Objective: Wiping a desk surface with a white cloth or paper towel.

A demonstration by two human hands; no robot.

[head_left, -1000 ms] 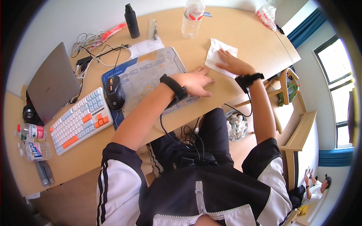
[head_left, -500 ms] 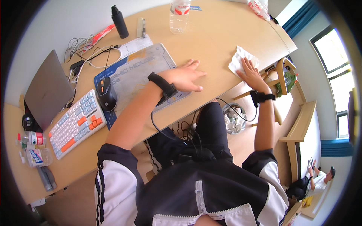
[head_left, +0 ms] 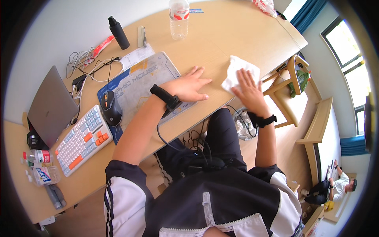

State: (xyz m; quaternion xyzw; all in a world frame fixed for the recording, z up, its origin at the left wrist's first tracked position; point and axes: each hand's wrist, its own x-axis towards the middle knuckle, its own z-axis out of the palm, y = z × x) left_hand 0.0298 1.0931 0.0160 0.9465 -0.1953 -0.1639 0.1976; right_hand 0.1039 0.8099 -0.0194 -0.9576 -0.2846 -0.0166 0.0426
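Observation:
My right hand (head_left: 249, 90) lies flat, fingers stretched out, on a white tissue (head_left: 233, 71) near the front edge of the wooden desk (head_left: 221, 29). The tissue is spread out and its far and left parts stick out from under the fingers. My left hand (head_left: 188, 85) rests open on the desk with fingers spread, its wrist over the right edge of a grey and blue mouse pad (head_left: 146, 73). Nothing is held in it. A black computer mouse (head_left: 111, 110) sits on the pad's left side, next to a white, blue and orange keyboard (head_left: 84, 139).
Along the back stand a clear plastic bottle (head_left: 179, 23) and a black bottle (head_left: 119, 33). Cables (head_left: 85, 63) tangle near the laptop (head_left: 53, 104). Small bottles (head_left: 44, 175) lie at left. A chair (head_left: 286, 94) and waste bin (head_left: 242, 124) are at right; another person (head_left: 339, 187) sits beyond.
My right hand and the tissue under it have moved left along the desk, closer to my left hand. My left hand stays about where it was. The view has shifted slightly.

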